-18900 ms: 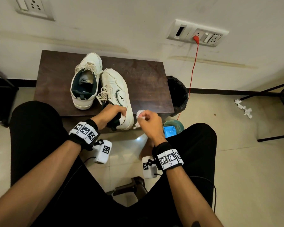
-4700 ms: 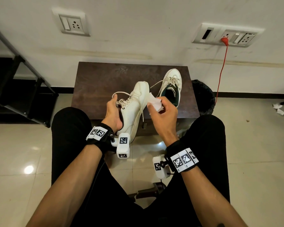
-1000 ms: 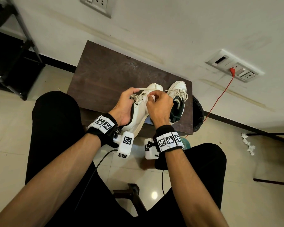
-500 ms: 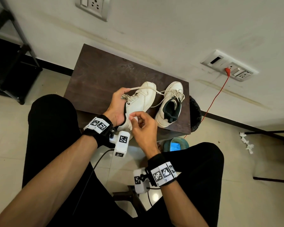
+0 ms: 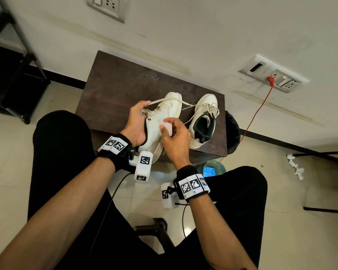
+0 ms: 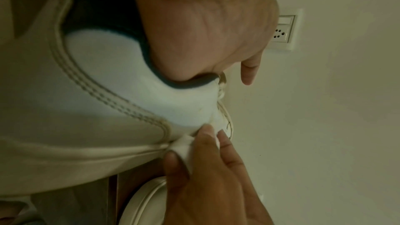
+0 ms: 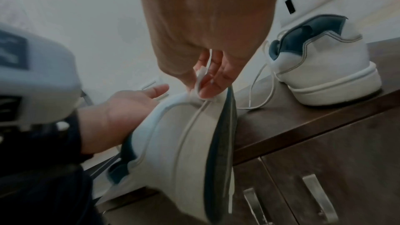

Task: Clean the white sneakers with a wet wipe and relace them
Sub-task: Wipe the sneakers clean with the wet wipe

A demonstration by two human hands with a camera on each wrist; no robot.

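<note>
Left hand (image 5: 137, 121) grips tilted sneaker (image 5: 160, 121) at collar over desk (image 5: 113, 90) edge, long axis running away from wrist. Right hand (image 5: 176, 141) pinches wet wipe (image 5: 167, 127) against shoe's side panel, just right of left hand. Second sneaker (image 5: 203, 121) stands beyond right hand on desk.

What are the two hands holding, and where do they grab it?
Left hand holds the sneaker at its collar opening; right hand pinches the wet wipe.
</note>
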